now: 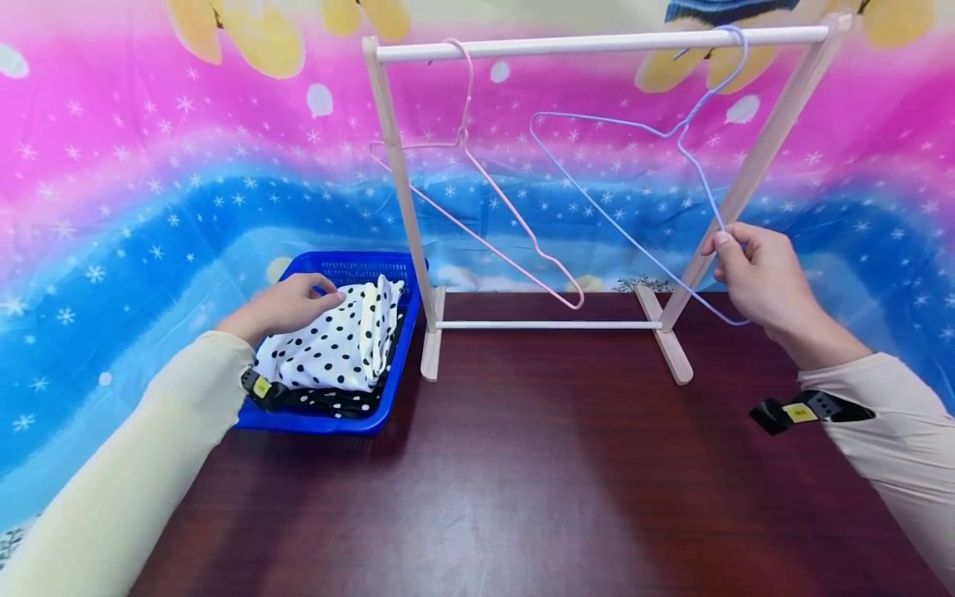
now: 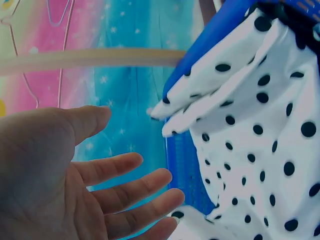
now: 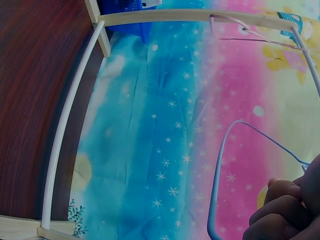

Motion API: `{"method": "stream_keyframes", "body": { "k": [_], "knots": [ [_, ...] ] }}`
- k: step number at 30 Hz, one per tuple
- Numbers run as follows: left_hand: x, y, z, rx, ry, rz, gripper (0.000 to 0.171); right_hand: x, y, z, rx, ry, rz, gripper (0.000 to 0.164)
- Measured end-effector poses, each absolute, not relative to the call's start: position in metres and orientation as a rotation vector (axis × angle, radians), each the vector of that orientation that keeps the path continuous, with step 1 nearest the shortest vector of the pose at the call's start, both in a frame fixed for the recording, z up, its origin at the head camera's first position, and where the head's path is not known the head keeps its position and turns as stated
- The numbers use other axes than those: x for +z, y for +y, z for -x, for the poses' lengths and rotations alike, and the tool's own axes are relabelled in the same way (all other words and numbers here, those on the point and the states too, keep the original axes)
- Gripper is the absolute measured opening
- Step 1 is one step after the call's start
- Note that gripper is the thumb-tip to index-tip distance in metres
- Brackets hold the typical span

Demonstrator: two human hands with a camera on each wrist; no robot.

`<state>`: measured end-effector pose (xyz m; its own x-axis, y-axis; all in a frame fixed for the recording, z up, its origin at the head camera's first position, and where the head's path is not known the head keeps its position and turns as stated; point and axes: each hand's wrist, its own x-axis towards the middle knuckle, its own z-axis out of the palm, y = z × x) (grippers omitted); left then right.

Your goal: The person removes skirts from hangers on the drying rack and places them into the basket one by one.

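My right hand (image 1: 761, 269) pinches the side of a blue wire hanger (image 1: 612, 217) whose hook sits over the rack's top rail. In the right wrist view, curled fingers (image 3: 280, 212) show beside that hanger (image 3: 216, 175). Over a blue plastic basket (image 1: 328, 424) hovers my left hand (image 1: 294, 303), its fingers relaxed and apart. Below it lies folded white cloth with black dots (image 1: 328, 344), on top of black cloth with white dots (image 1: 346, 404). The left wrist view shows nothing in the left hand (image 2: 95, 175), beside the white dotted cloth (image 2: 260, 135).
A wooden rack (image 1: 403, 191) with a white top rail (image 1: 597, 43) and lower bar (image 1: 548, 325) stands on the dark wooden table (image 1: 522, 464). Near its left post hangs a pink hanger (image 1: 496, 240). Behind is a patterned pink and blue backdrop (image 1: 224, 199).
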<state>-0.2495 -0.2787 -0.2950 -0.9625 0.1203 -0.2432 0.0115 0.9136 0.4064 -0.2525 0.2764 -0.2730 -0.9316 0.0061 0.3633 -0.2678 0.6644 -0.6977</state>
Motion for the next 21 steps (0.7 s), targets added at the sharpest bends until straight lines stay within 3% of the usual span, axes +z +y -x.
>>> {"method": "stream_keyframes", "body": {
  "k": [21],
  "knots": [
    [-0.291, -0.215, 0.233, 0.842, 2.884, -0.150, 0.041, -0.273, 0.278, 0.251, 1.197, -2.516, -0.236, 0.033]
  ]
}}
